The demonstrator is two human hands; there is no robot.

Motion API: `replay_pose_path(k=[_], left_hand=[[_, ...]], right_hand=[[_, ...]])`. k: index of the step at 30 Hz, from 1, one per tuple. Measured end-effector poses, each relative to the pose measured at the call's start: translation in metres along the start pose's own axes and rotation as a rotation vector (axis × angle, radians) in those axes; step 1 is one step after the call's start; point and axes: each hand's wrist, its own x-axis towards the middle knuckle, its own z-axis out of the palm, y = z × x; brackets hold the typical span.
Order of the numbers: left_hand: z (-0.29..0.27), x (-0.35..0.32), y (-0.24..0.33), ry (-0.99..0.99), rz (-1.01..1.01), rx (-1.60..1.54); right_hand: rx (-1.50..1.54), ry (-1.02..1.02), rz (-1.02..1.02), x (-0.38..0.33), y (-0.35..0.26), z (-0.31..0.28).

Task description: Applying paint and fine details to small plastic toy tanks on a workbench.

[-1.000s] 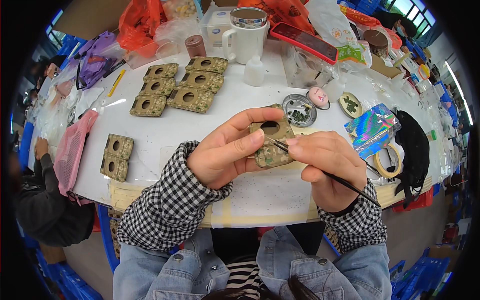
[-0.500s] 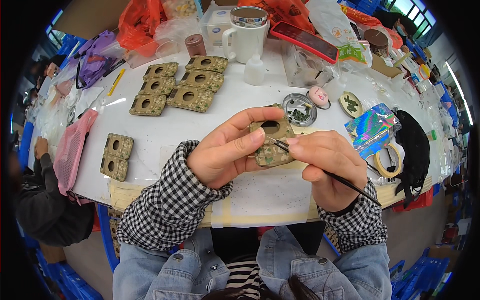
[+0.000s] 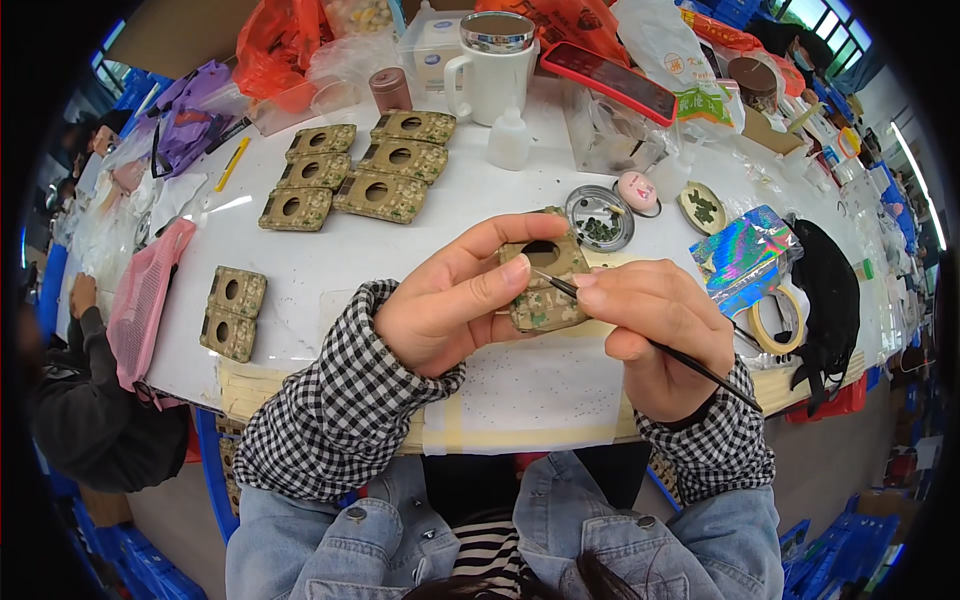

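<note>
Almost nothing has moved since a moment ago — both hands stay in the same spot, and the thin stick still touches the same little piece.

The left hand [image 3: 455,305] pinches a small green camouflage piece [image 3: 545,290] with a round hole in it. The thumb lies on its front and a long finger reaches over its top. The right hand [image 3: 655,330] is curled tight around a thin black stick [image 3: 690,365], held like a pencil. The tip of the stick touches the piece just under the hole. The piece is held up in the air, above the near edge of the white table [image 3: 330,250], about in the middle.

Just behind the hands sits a small round tin [image 3: 598,216] with tiny green bits inside. To the right of it lie a pink oval thing [image 3: 637,190] and a shiny rainbow packet [image 3: 745,262]. A roll of yellow tape [image 3: 775,322] rests near the right edge.

More camouflage pieces wait on the table — a bunch [image 3: 360,170] toward the far left side and two [image 3: 230,312] by the left edge. A white mug [image 3: 495,65] stands at the far edge, with a small white bottle [image 3: 509,140] close beside it.
</note>
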Motion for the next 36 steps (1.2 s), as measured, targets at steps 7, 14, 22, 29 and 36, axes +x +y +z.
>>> replay_pose_path(k=[7, 14, 22, 29, 36], left_hand=[[0.000, 0.000, 0.000, 0.020, -0.007, 0.017], [-0.002, 0.000, -0.001, 0.020, 0.000, 0.012], [-0.003, 0.000, 0.000, 0.014, -0.020, -0.001], [-0.003, 0.000, 0.002, 0.008, -0.007, -0.012], [0.000, -0.002, 0.001, 0.208, 0.069, 0.246]], right_hand=[[0.012, 0.000, 0.000, 0.000, 0.000, 0.000], [0.035, 0.029, 0.028, -0.002, 0.003, 0.002], [0.050, 0.036, 0.044, -0.002, 0.003, 0.001], [0.212, 0.116, 0.226, -0.003, 0.000, 0.001], [0.791, 0.274, 0.716, 0.000, 0.004, 0.004]])
